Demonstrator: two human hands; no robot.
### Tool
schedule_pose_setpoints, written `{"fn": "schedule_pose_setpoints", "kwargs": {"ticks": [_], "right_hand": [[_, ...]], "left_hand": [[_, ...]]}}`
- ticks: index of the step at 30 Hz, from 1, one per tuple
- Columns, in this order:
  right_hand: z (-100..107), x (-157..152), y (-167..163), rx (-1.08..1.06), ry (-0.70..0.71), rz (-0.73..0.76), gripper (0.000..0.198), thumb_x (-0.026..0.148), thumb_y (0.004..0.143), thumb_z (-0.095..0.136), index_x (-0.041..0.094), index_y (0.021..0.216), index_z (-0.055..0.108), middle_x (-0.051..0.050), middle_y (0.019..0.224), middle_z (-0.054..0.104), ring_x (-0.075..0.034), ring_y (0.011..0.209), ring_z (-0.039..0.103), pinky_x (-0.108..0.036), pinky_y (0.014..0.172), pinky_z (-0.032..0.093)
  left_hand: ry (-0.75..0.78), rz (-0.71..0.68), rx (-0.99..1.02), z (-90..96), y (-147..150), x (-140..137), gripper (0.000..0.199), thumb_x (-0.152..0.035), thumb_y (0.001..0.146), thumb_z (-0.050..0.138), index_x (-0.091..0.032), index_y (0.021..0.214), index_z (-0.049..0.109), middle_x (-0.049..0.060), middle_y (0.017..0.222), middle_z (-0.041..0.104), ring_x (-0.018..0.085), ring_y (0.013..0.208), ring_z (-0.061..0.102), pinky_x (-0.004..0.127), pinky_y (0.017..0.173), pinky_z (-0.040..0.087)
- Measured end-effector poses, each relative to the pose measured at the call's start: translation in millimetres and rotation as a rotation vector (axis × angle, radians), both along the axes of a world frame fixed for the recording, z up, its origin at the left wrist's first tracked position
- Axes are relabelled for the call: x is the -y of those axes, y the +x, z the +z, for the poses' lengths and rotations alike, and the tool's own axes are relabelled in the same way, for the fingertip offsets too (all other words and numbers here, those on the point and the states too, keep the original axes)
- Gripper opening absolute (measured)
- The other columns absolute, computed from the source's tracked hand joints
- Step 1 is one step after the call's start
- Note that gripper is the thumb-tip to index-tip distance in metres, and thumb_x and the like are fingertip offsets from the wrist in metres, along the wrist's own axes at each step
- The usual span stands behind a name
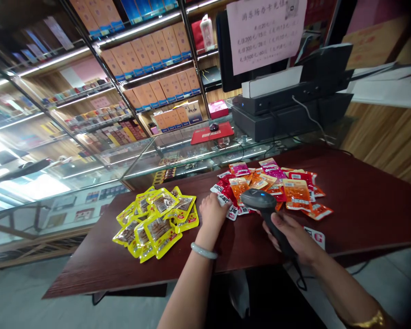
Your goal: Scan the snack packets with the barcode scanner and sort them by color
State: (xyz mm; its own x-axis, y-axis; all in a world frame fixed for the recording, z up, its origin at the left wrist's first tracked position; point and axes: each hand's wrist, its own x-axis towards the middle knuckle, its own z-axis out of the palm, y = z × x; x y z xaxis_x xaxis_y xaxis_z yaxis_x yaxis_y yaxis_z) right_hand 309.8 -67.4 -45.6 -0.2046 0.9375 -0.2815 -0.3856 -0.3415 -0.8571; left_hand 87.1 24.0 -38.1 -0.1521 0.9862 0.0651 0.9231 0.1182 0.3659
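My right hand is wrapped round the handle of a black barcode scanner, its head pointing left with a blue light on top. At the near edge of a heap of snack packets, my left hand is closed on a red-and-white snack packet; the fingertips are partly hidden. Orange packets, magenta packets and more red ones lie in this heap behind the scanner. To the left of my left hand is a separate pile of yellow-edged clear packets. A white-and-red packet lies partly behind my right wrist.
The dark red wooden table meets a glass display counter. On it stand a monitor with a pink notice, a black cash drawer and a mouse on a red pad. Boxed goods fill the shelves. A cable hangs below the scanner.
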Motion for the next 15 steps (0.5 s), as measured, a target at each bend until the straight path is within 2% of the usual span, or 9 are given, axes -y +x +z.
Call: {"fn": "schedule_pose_setpoints", "kwargs": {"ticks": [3,5,7,10,12,15], "right_hand": [[0.8,-12.1,4.0,-0.012,0.034,-0.004,0.050,0.066,0.076,0.072,0.022,0.088,0.052,0.005,0.067,0.055,-0.007,0.044,0.044,-0.018,0.039,0.033],[0.9,-19.4,6.3,-0.025,0.049,0.017,0.047,0.065,0.079,0.070,0.021,0.085,0.052,0.005,0.065,0.054,-0.006,0.043,0.043,-0.018,0.038,0.032],[0.7,-26.9,8.4,-0.048,0.040,0.044,0.046,0.063,0.080,0.069,0.021,0.084,0.052,0.005,0.064,0.053,-0.006,0.042,0.042,-0.018,0.038,0.031],[2.1,-40.0,12.7,-0.064,0.028,0.099,0.042,0.062,0.083,0.067,0.021,0.089,0.055,0.005,0.064,0.053,-0.007,0.041,0.041,-0.018,0.037,0.029],[6.5,-48.2,15.7,-0.060,0.033,0.134,0.041,0.060,0.085,0.066,0.021,0.092,0.056,0.005,0.063,0.052,-0.007,0.041,0.041,-0.018,0.037,0.030],[20.4,-53.2,14.3,-0.039,0.052,0.149,0.041,0.059,0.085,0.066,0.019,0.090,0.057,0.005,0.063,0.052,-0.006,0.042,0.042,-0.018,0.038,0.032]], "left_hand": [[0.017,0.000,0.308,-6.2,-14.3,0.4,0.031,-0.041,0.083,0.065,-0.022,0.106,0.056,0.008,0.093,0.070,0.024,0.086,0.065,0.032,0.076,0.045],[0.079,0.000,0.547,-7.9,-26.9,4.0,0.027,-0.040,0.081,0.066,-0.022,0.098,0.054,0.002,0.081,0.067,0.018,0.073,0.063,0.029,0.069,0.045],[0.129,0.008,0.777,-6.5,-38.4,9.6,0.032,-0.043,0.076,0.071,-0.021,0.091,0.052,-0.001,0.075,0.064,0.016,0.067,0.061,0.027,0.066,0.046],[0.149,0.040,1.097,-1.9,-50.3,19.2,0.044,-0.047,0.068,0.077,-0.020,0.091,0.051,-0.001,0.076,0.065,0.015,0.065,0.062,0.027,0.064,0.049],[0.165,0.069,1.230,-0.6,-54.7,24.4,0.050,-0.047,0.064,0.081,-0.019,0.092,0.050,0.000,0.077,0.066,0.014,0.064,0.062,0.026,0.063,0.050],[0.198,0.112,1.298,-4.1,-58.1,28.5,0.054,-0.047,0.061,0.083,-0.019,0.093,0.050,-0.002,0.075,0.066,0.013,0.061,0.061,0.025,0.060,0.049]]}}
